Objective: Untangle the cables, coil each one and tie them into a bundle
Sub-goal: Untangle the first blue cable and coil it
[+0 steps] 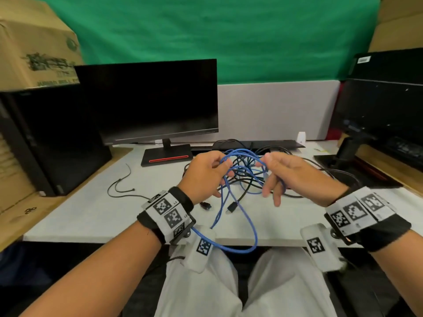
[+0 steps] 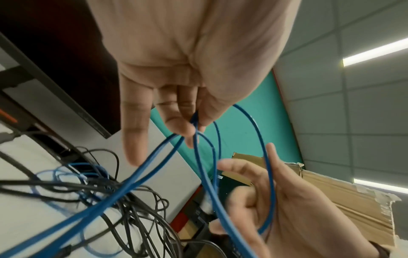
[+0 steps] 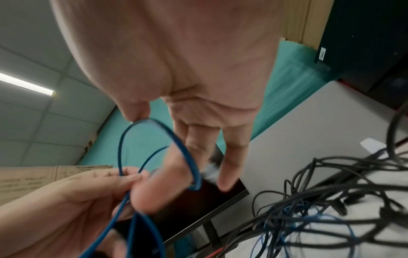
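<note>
A blue cable point(image 1: 242, 249) runs in several loops between my two raised hands and sags past the table's front edge to my lap. My left hand point(image 1: 225, 165) pinches its strands between thumb and fingertips point(image 2: 176, 125). My right hand point(image 1: 263, 162) holds a loop of it with the thumb on top, and the strand point(image 3: 187, 155) crosses its fingers. Behind and below the hands, the rest of the blue cable point(image 2: 141, 172) leads into a tangle of black cables point(image 1: 242, 193) on the white table point(image 1: 91, 213). That tangle point(image 3: 309, 209) lies loose and uncoiled.
A dark monitor point(image 1: 148, 101) stands at the back left, beside a black computer tower point(image 1: 45, 138) with a cardboard box point(image 1: 34, 42) on top. A second monitor point(image 1: 377, 110) stands right. A thin black wire point(image 1: 121, 184) and two loose plugs point(image 1: 205, 205) lie on the table.
</note>
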Motion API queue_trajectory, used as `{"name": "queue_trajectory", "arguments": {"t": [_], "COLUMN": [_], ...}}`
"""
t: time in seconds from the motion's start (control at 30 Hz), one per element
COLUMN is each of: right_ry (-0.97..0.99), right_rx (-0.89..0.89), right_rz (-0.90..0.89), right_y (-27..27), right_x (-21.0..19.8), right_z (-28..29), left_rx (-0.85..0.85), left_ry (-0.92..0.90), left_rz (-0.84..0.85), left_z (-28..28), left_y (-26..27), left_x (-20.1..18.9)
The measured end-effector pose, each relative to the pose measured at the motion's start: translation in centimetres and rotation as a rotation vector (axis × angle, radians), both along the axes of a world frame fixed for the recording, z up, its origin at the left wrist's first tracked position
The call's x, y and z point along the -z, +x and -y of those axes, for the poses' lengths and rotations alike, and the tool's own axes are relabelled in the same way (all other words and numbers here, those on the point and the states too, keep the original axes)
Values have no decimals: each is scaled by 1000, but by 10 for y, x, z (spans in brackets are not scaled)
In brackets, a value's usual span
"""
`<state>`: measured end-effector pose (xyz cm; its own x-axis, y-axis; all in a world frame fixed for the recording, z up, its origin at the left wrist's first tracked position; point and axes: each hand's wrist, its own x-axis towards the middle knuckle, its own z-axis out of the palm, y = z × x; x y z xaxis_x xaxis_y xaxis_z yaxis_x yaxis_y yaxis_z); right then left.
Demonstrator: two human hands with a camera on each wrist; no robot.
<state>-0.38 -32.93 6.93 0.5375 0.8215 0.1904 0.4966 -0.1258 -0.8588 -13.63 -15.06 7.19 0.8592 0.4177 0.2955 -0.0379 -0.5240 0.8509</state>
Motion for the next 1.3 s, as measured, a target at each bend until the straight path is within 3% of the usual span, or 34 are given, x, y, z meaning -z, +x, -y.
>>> {"name": "queue_trajectory", "arguments": {"t": [0.1, 0.23, 0.4, 0.5, 0.6, 0.7, 0.77, 0.87, 0.9, 1.03, 1.17, 1.23, 1.3], "right_ry": [-77, -34, 243, 200, 296, 400, 283, -113, -156, -135, -202, -193, -102], "right_rx": [-87, -86, 119, 138, 136, 61, 43, 96, 95, 65, -11, -44, 34], "right_rz": [28, 197, -196, -287, -401, -468, -332, 291, 409, 412, 404, 330, 189], "right_y": [-7, -15, -7, -1, 2, 13, 19, 13, 8, -9, -11, -7, 1], "right_x": [5, 5, 2, 4, 6, -2, -6, -2, 2, 18, 36, 40, 36], "right_z": [0, -1, 0, 2, 4, 16, 25, 26, 21, -1, -12, -12, -10], "left_rx": [70, 113, 131, 96, -1, -131, -193, -220, -210, -160, -103, -105, -128], "left_ry": [-113, -59, -33, 97, 274, 264, 276, 340, 372, 522, 395, 374, 389], "left_rz": [0, 7, -51, -58, -65, -69, -87, -98, -100, -92, 1, 27, 38], "left_z": [8, 8, -10, -18, -27, -41, -47, -44, -40, -22, -18, -21, -29], "left_y": [1, 1, -2, -1, 1, -1, -1, -1, 0, 4, 7, 6, 3], "left_x": [1, 2, 11, 19, 23, 27, 28, 28, 26, 18, 11, 8, 6]}}
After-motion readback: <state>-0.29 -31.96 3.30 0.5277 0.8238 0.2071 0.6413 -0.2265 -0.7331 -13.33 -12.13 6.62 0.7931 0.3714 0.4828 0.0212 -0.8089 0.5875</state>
